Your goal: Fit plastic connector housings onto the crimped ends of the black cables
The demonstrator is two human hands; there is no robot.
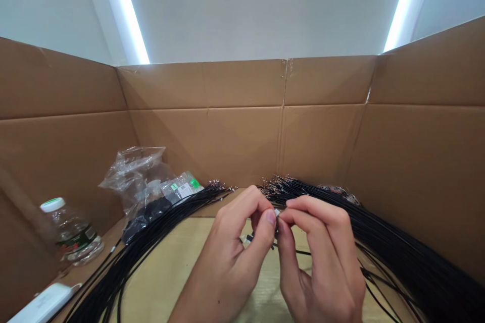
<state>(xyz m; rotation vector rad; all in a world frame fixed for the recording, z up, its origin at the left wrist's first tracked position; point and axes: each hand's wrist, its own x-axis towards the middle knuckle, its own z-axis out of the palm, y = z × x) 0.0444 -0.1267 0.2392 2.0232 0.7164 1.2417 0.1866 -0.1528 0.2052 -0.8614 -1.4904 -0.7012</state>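
Both my hands meet at the middle, low in the head view. With thumb and bent forefinger my left hand pinches a small white connector, of which only a bit shows. My right hand is closed in a pinch right beside it, thumb against forefinger; what lies between those fingertips is hidden. A black cable runs below the fingertips and passes behind my right hand. Small white and dark pieces show behind my left thumb, too blurred to name.
Cardboard walls surround the yellowish work surface. Black cable bundles with bare ends lie left and right. Clear plastic bags, a water bottle and a white device are at left.
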